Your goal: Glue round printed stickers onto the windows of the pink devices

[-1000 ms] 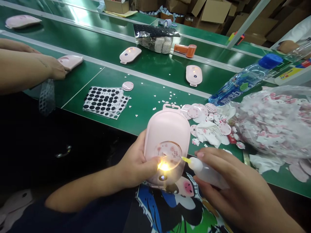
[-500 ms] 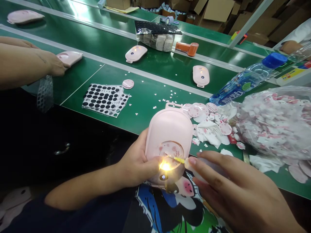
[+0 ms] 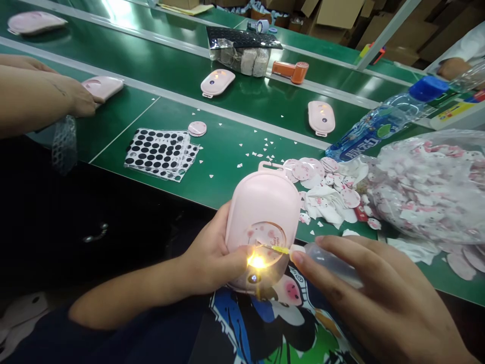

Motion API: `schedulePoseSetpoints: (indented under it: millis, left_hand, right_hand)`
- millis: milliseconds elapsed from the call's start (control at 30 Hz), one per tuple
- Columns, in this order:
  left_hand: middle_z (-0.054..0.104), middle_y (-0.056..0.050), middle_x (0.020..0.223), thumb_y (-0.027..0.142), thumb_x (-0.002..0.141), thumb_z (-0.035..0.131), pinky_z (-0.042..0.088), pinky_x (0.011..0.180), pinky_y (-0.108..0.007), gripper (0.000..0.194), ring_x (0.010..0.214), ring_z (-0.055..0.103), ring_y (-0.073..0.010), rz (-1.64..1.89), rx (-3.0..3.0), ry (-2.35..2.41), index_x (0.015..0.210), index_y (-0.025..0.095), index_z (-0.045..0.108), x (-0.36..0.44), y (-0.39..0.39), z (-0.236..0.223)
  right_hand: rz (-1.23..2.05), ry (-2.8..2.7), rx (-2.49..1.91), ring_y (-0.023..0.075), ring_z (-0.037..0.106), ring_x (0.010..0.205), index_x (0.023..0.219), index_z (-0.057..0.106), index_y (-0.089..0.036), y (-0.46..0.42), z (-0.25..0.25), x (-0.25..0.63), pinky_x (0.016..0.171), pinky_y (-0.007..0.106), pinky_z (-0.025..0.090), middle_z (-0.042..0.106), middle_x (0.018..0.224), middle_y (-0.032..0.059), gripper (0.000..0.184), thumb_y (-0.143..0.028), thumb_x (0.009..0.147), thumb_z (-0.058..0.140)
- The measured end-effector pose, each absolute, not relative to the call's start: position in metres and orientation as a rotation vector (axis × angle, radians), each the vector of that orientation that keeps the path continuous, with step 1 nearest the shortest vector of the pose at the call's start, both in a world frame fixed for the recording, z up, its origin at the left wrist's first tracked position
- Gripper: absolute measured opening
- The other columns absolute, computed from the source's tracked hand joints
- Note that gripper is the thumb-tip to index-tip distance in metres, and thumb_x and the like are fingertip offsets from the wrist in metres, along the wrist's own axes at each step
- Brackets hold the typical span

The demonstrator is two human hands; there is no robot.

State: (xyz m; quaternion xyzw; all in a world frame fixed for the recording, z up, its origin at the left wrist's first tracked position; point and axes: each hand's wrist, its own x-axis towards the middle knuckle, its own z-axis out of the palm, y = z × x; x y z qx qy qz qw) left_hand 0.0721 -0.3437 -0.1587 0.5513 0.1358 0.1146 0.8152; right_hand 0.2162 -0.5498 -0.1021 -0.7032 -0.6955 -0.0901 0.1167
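Note:
My left hand (image 3: 212,253) is closed around a pink oval device (image 3: 263,212) held over my lap, thumb on its lower face beside a glowing yellow light (image 3: 256,261). A round pink cartoon sticker (image 3: 265,237) sits on the device. My right hand (image 3: 375,298) grips a small clear squeeze bottle (image 3: 329,263) whose yellow nozzle tip (image 3: 280,249) touches the sticker's edge.
On the green belt (image 3: 227,151) lie sheets of black dot stickers (image 3: 159,151), loose round pink stickers (image 3: 326,187), a clear bag of stickers (image 3: 428,187), a water bottle (image 3: 379,126) and more pink devices (image 3: 321,117). Another person's hand (image 3: 78,98) touches one at the left.
The pink devices on the far belt have drifted right. My right hand shifted slightly left and lower, keeping the nozzle at the sticker. The other person's hand stays on its device.

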Motion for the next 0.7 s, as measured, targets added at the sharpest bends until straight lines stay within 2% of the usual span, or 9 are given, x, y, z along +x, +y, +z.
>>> schedulePoseSetpoints:
  millis: [200,400,533,700]
  left_hand:
    - [0.066,-0.008,0.123,0.026,0.081,0.075,0.058,0.085,-0.032,0.063,0.108,0.066,-0.0261,0.216,1.179,0.309,0.135,0.025,0.043,0.071,-0.344,-0.158]
    - [0.066,-0.005,0.124,0.023,0.081,0.075,0.058,0.086,-0.028,0.062,0.108,0.066,-0.0225,0.231,1.155,0.285,0.134,0.027,0.044,0.071,-0.345,-0.159]
    - [0.067,-0.005,0.121,0.022,0.081,0.075,0.059,0.085,-0.029,0.063,0.106,0.067,-0.0229,0.232,1.128,0.281,0.134,0.027,0.043,0.071,-0.346,-0.157]
    - [0.065,-0.007,0.124,0.022,0.079,0.076,0.059,0.085,-0.029,0.066,0.109,0.066,-0.0254,0.237,1.157,0.277,0.136,0.025,0.042,0.071,-0.347,-0.155]
  right_hand:
    - [-0.309,-1.989,-2.082,0.0282,0.058,0.097,0.127,0.059,-0.025,-0.551,-0.102,0.215,0.074,0.046,0.052,0.059,0.115,0.0117,0.033,-0.023,0.096,0.048]
    - [-0.271,-1.943,-2.051,0.025,0.061,0.094,0.123,0.061,-0.022,-0.549,-0.107,0.216,0.07,0.041,0.054,0.058,0.112,0.0125,0.032,-0.016,0.094,0.05]
    - [-0.25,-1.869,-2.036,0.021,0.066,0.083,0.113,0.065,-0.02,-0.542,-0.108,0.214,0.062,0.034,0.058,0.064,0.103,0.0114,0.026,-0.014,0.089,0.058]
    - [-0.113,-1.798,-1.998,0.0192,0.069,0.081,0.109,0.066,-0.016,-0.536,-0.104,0.211,0.062,0.031,0.061,0.068,0.097,0.0117,0.024,-0.016,0.087,0.059]
